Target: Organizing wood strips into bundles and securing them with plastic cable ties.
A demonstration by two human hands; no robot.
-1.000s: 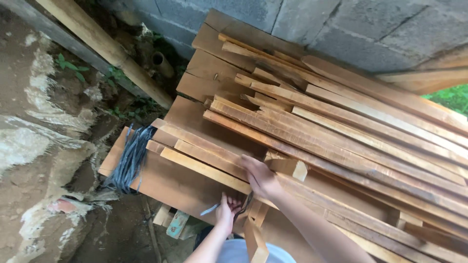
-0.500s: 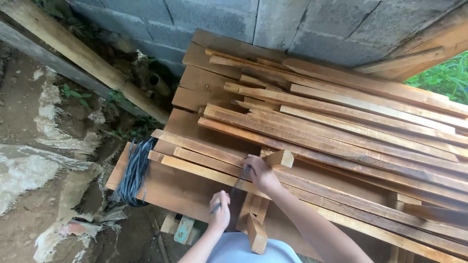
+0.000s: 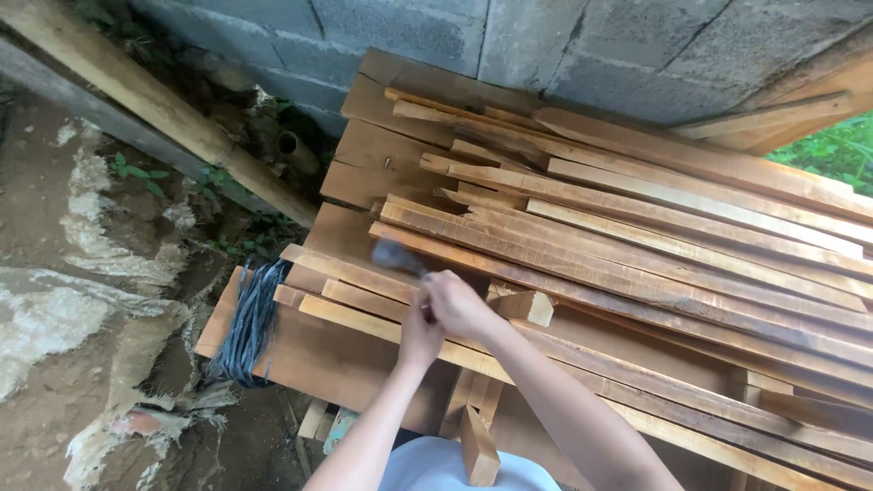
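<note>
A stack of long wooden slats [image 3: 637,245] lies on wider boards [image 3: 336,364] against a block wall. My right hand [image 3: 459,305] is closed over the near slats, and a blurred grey tool [image 3: 400,258] sticks out from it to the upper left. My left hand [image 3: 420,335] is pressed against the right hand from below, with its fingers curled; what it holds is hidden. A short wooden block [image 3: 527,307] sits on the slats just right of my hands.
A dark blue-grey bundle of cord [image 3: 245,323] hangs over the boards' left edge. A thick timber beam [image 3: 155,109] leans along the left, above a dirt floor. A grey block wall [image 3: 564,45] stands behind. A small upright offcut [image 3: 477,447] stands near my body.
My left hand has risen from the board's near edge to meet my right hand. A blurred grey tool now shows above the hands. The view has shifted slightly.
</note>
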